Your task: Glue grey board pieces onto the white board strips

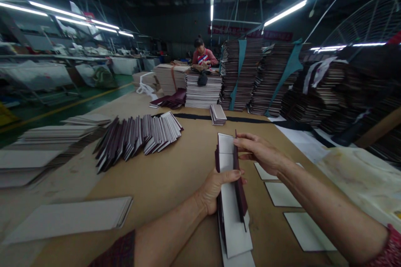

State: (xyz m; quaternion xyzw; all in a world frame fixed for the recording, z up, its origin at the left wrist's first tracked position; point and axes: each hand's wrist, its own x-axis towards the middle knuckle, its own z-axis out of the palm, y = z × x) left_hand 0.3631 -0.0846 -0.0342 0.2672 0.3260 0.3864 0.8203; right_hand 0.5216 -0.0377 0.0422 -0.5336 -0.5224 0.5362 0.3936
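Note:
A long, narrow white panel with maroon edges [232, 217] lies lengthwise in front of me, with more panels under it. My left hand [216, 187] is wrapped round its middle, thumb across the top. A maroon strip [240, 196] stands up along its right side. Near the far end, my right hand [255, 147] has its thumb and fingers closed on the upper part of this strip. Beside my right forearm lie white rectangular cards with dark edges [282, 194]. Past the far end sits a small stack of pale pieces [218, 114].
Leaning maroon-and-white panels [138, 137] fan out at left, behind pale boards [75, 217]. More pale board stacks [28, 160] line the left edge. Tall bundles [239, 75] and a white stack [203, 91] stand at the back, where another person [204, 56] works. Crumpled plastic [360, 175] lies at right.

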